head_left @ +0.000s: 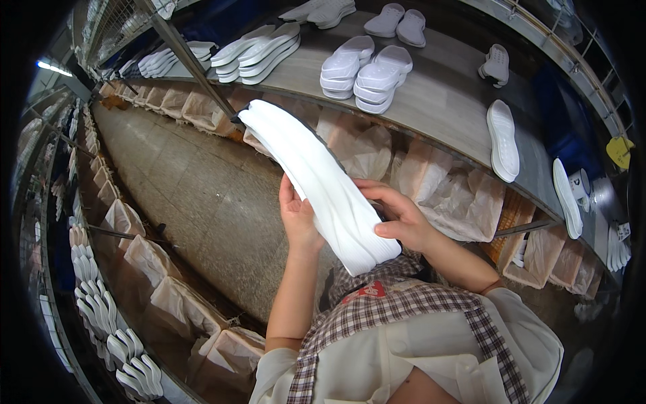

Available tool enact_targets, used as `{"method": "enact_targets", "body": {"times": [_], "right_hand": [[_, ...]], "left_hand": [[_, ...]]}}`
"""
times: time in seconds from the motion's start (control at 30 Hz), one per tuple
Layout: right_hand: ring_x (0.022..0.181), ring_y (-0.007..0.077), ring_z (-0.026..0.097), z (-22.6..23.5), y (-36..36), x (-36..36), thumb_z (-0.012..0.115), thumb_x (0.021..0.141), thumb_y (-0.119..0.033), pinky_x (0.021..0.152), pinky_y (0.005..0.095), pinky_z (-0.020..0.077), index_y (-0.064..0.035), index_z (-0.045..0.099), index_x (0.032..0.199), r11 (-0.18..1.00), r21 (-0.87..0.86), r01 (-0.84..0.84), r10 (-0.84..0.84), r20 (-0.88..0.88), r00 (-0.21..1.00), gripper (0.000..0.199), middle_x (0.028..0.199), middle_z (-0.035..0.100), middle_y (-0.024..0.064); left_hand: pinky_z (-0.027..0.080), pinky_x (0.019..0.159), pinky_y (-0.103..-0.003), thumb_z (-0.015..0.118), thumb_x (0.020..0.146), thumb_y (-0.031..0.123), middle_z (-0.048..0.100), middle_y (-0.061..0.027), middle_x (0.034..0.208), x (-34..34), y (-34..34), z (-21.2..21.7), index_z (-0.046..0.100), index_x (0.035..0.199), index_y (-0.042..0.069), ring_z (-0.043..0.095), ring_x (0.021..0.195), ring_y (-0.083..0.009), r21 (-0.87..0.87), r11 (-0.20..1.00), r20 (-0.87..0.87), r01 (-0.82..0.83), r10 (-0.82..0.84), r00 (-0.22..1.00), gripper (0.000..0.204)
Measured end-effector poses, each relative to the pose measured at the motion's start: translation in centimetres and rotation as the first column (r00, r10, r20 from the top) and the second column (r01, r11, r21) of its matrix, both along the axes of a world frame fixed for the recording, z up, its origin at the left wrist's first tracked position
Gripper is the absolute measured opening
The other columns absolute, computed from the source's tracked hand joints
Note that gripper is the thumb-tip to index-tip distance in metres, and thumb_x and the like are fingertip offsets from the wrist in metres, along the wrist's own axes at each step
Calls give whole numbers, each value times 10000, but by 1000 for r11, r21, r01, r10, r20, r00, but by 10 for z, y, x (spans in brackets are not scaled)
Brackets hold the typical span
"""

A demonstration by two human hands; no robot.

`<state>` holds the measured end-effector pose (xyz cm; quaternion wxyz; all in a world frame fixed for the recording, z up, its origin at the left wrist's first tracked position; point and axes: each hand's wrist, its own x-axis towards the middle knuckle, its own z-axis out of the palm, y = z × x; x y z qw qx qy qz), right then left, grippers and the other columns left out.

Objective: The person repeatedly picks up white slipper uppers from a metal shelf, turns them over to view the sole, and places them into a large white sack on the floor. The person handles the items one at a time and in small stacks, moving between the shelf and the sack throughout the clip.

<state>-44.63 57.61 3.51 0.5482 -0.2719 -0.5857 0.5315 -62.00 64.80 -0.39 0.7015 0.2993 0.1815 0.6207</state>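
Both hands hold a stack of white shoe soles (316, 178) up in the air, in front of the person's chest. The left hand (298, 217) is pressed flat on the left side of the stack, near its low end. The right hand (402, 217) is curled around the right side, with the fingers on top. Both hands are about as near to the stack as each other. The stack is long. Its long way runs from the hands up and to the left, away from the person. Its bottom end sits just over the checked apron (404, 306). I cannot count the soles, because their edges blend together. More white soles (367, 71) lie on the grey tabletop (444, 101) behind.
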Motion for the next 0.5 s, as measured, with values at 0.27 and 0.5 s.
{"method": "enact_targets", "body": {"times": [0.27, 0.5], "right_hand": [[1329, 280, 316, -9, -2, -1, 657, 792, -271, 1079, 408, 250, 2, 454, 1269, 1000, -19, -6, 6, -42, 999, 585, 1416, 334, 188], [1319, 276, 331, -16, 0, -1, 650, 800, -276, 1074, 408, 258, 8, 452, 1268, 1000, 14, -11, 12, -108, 994, 582, 1410, 338, 185]], "left_hand": [[500, 908, -366, 674, 804, 79, 500, -127, 1270, 2, -3, 2, 266, 1382, 10, 547, 1115, -229, 0, 1000, -85, -19, 19, 996, 711], [453, 960, -349, 508, 819, -66, 476, -146, 1294, 4, -4, 2, 234, 1399, -22, 521, 1145, -225, 49, 997, -198, -65, 74, 977, 643]]}}
